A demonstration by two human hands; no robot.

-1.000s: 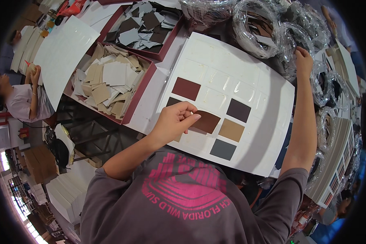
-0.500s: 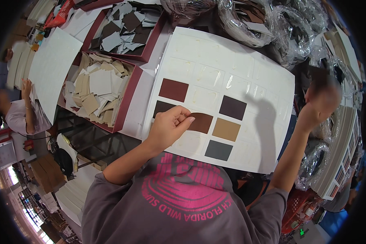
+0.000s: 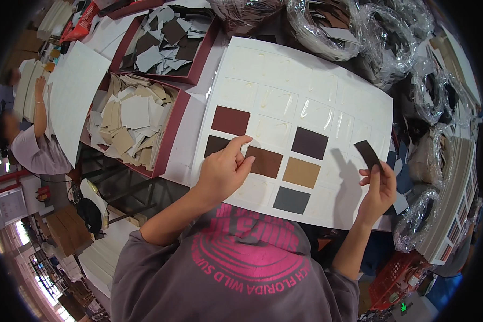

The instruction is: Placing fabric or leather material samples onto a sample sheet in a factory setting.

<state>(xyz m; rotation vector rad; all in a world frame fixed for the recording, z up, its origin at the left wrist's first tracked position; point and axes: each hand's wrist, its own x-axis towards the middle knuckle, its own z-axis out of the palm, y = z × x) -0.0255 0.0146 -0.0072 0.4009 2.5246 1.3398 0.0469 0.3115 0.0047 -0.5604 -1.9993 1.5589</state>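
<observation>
A white sample board (image 3: 327,209) lies in front of me, marked with rectangles that carry clear glue streaks. My left hand (image 3: 225,169) rests over its lower left part, thumb and index finger apart, the thumb at the edge of a brown swatch (image 3: 265,162) lying flat. Above the board's right side, my right hand (image 3: 378,190) pinches a dark, slightly curved swatch (image 3: 366,154). Also on the board are a dark red swatch (image 3: 230,121), a dark purple one (image 3: 310,143), a tan one (image 3: 301,172), a grey one (image 3: 291,199) and a blackish one (image 3: 215,146), partly behind my left hand.
Left of the board, one red box (image 3: 172,134) holds beige and white pieces, another (image 3: 201,67) dark and grey ones. Plastic-wrapped bundles (image 3: 327,45) of swatches crowd the back and right. Stacked boards (image 3: 440,214) stand at far right. Another person (image 3: 35,145) works at far left.
My right hand has come back from the bundles at the right with a dark swatch. My left fingers have let go of the brown swatch, which now lies flat.
</observation>
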